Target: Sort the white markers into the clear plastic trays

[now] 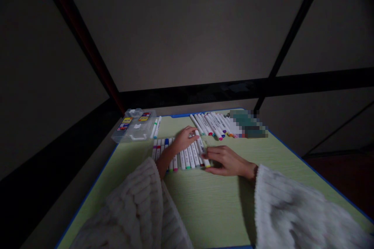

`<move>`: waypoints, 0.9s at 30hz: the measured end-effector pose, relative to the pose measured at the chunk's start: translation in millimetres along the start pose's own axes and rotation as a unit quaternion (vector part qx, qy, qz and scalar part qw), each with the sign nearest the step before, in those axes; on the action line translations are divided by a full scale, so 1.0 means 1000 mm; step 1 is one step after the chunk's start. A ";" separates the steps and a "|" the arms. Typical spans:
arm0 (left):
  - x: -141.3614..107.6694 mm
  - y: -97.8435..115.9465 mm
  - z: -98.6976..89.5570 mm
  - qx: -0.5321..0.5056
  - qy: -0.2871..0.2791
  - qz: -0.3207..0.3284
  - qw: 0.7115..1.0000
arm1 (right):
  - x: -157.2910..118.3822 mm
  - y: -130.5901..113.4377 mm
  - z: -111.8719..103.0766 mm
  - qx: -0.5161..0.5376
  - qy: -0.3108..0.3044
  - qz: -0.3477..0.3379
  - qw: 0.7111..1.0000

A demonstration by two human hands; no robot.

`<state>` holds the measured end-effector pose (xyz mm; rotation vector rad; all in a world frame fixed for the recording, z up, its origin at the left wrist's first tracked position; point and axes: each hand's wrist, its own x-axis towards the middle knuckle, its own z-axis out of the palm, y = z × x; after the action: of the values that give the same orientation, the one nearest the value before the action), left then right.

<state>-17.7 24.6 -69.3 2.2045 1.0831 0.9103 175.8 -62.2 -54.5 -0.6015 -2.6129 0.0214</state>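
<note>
A white marker point(201, 148) with a yellow end lies slantwise at the right end of a row of white markers point(187, 158). The fingers of my left hand point(184, 139) close on its far end, while my right hand point(223, 159) pinches its near, yellow end. The row lies side by side in what looks like a clear tray, with green, pink, red and blue bands or ends showing. My left hand and wrist hide the middle of the row.
A clear plastic case point(137, 128) with colourful labels stands at the back left, two markers point(157, 127) beside it. A loose pile of markers point(212, 124) lies at the back, left of a blurred-out green item point(248, 123). The table point(210, 210) has a blue edge, with a wall behind.
</note>
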 end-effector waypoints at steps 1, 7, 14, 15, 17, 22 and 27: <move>0.000 -0.001 0.000 -0.003 0.001 0.001 1.000 | 0.000 0.000 0.000 -0.001 0.001 -0.001 1.000; 0.001 -0.002 0.000 -0.012 -0.004 0.001 1.000 | 0.002 -0.001 -0.001 0.003 0.018 -0.005 1.000; 0.002 0.000 -0.001 -0.013 -0.010 -0.004 1.000 | 0.001 -0.001 0.001 0.018 0.027 -0.002 0.999; 0.002 0.000 -0.001 -0.014 -0.011 -0.003 1.000 | 0.001 -0.001 0.001 0.018 0.028 -0.002 0.999; 0.001 0.001 -0.001 -0.018 -0.011 -0.002 1.000 | 0.001 -0.001 0.002 0.017 0.030 -0.003 0.999; 0.001 0.002 -0.002 -0.024 -0.012 -0.005 1.000 | 0.000 -0.001 0.001 0.014 0.029 0.000 0.999; 0.001 0.001 -0.003 -0.022 -0.016 0.005 1.000 | 0.001 -0.003 0.000 -0.021 0.019 -0.006 1.000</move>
<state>-19.1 25.5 -66.8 2.1838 1.0283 0.8923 173.9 -64.4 -53.5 -0.5941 -2.5863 -0.0495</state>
